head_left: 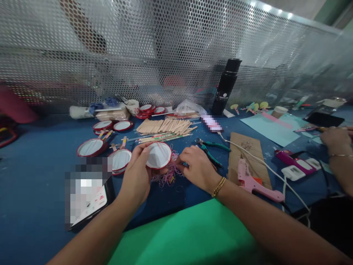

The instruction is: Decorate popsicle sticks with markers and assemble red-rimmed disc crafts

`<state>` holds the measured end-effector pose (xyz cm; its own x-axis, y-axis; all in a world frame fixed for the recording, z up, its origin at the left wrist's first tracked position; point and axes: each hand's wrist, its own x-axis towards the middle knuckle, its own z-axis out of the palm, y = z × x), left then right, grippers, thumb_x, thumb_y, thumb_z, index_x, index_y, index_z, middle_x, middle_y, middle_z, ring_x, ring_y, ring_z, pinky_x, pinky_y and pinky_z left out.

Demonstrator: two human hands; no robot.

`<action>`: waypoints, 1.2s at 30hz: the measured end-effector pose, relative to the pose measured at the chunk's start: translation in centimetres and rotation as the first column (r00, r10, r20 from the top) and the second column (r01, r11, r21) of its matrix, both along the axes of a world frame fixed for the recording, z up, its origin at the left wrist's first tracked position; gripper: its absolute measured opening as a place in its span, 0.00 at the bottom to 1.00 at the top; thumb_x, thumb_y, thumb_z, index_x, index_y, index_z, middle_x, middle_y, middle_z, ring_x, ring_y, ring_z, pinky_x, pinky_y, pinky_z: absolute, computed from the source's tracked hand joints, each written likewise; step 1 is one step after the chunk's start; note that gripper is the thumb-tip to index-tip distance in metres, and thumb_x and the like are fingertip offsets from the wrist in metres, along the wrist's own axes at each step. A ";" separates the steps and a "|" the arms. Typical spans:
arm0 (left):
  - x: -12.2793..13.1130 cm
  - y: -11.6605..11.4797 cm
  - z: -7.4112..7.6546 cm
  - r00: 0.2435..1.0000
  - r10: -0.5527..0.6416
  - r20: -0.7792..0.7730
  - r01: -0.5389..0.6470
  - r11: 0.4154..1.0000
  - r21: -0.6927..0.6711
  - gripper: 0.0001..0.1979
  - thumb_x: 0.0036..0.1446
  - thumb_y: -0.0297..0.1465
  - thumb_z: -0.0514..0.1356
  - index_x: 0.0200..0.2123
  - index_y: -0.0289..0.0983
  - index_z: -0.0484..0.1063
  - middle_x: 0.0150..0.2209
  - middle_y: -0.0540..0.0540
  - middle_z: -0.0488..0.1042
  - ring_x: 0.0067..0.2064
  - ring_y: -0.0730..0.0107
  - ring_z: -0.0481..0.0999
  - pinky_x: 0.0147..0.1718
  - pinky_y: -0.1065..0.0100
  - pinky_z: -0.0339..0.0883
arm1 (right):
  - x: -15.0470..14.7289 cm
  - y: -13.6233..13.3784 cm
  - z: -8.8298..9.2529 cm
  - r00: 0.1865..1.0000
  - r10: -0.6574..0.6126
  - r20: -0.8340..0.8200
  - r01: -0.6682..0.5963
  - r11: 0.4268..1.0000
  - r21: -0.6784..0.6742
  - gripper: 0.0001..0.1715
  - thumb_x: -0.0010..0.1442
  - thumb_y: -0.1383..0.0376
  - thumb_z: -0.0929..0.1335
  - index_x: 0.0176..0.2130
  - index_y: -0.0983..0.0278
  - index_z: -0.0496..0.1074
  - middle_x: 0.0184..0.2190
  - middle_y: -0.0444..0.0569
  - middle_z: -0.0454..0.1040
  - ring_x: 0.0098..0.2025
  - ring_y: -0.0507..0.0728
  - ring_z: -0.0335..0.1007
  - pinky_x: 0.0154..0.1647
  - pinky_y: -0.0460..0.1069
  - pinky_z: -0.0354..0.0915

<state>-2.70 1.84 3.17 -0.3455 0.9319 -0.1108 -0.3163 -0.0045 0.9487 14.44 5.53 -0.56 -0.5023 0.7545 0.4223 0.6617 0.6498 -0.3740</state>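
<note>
Here, the left hand (138,173) holds a red-rimmed round disc (158,155) just above the blue table (35,176), face up, fingers curled closed around its edge. The right hand (197,169) sits just beside the disc's right edge, its fingertips narrowed to a pinch on what appears to be a strand of pink thread (167,176). The rest of the thread lies tangled under both hands, and one thin red line crosses the disc's white face.

The work seems to call for a taut strand. The pinch is best kept close to the rim, the disc turned by the left hand rather than the thread dragged, and the loose tangle kept clear of the fingers. Green-handled pliers (211,149) and a pink glue gun (253,182) lie near on the right. Similar discs (120,160) and wooden craft sticks (165,126) lie beyond. A co-worker's hand (335,136) works well apart, at far right.
</note>
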 end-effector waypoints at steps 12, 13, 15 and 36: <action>-0.4 0.0 -0.7 0.997 -0.058 -0.054 0.062 0.996 0.071 0.15 0.54 0.41 0.67 0.43 0.43 0.76 0.45 0.46 0.74 0.37 0.67 0.74 0.23 0.72 0.75 | 0.3 -0.3 0.6 0.975 -0.040 -0.220 0.015 0.994 -0.111 0.05 0.59 0.72 0.72 0.33 0.63 0.76 0.34 0.45 0.78 0.40 0.55 0.71 0.47 0.51 0.62; -0.4 0.0 -0.7 0.997 -0.054 -0.053 0.058 0.995 0.085 0.14 0.54 0.40 0.67 0.44 0.43 0.76 0.46 0.46 0.74 0.38 0.66 0.74 0.23 0.72 0.76 | 0.3 -0.3 0.6 0.975 -0.043 -0.217 0.020 0.994 -0.105 0.05 0.59 0.73 0.71 0.33 0.63 0.76 0.34 0.45 0.78 0.40 0.55 0.71 0.47 0.51 0.62; -0.4 0.1 -0.6 0.998 -0.037 -0.049 0.042 0.992 0.122 0.13 0.55 0.39 0.67 0.44 0.44 0.77 0.48 0.45 0.75 0.39 0.65 0.75 0.25 0.71 0.77 | 0.5 -0.2 0.6 0.976 -0.053 -0.211 0.034 0.995 -0.094 0.05 0.60 0.72 0.71 0.34 0.63 0.77 0.34 0.46 0.78 0.40 0.55 0.71 0.47 0.51 0.63; -0.8 0.5 -0.7 0.998 -0.022 -0.053 0.034 0.975 0.219 0.25 0.52 0.30 0.67 0.54 0.46 0.69 0.54 0.45 0.72 0.46 0.63 0.76 0.33 0.69 0.78 | 2.0 0.1 1.9 0.975 -0.121 0.188 0.126 0.992 -0.014 0.03 0.59 0.65 0.74 0.32 0.58 0.81 0.34 0.47 0.78 0.40 0.59 0.67 0.41 0.53 0.55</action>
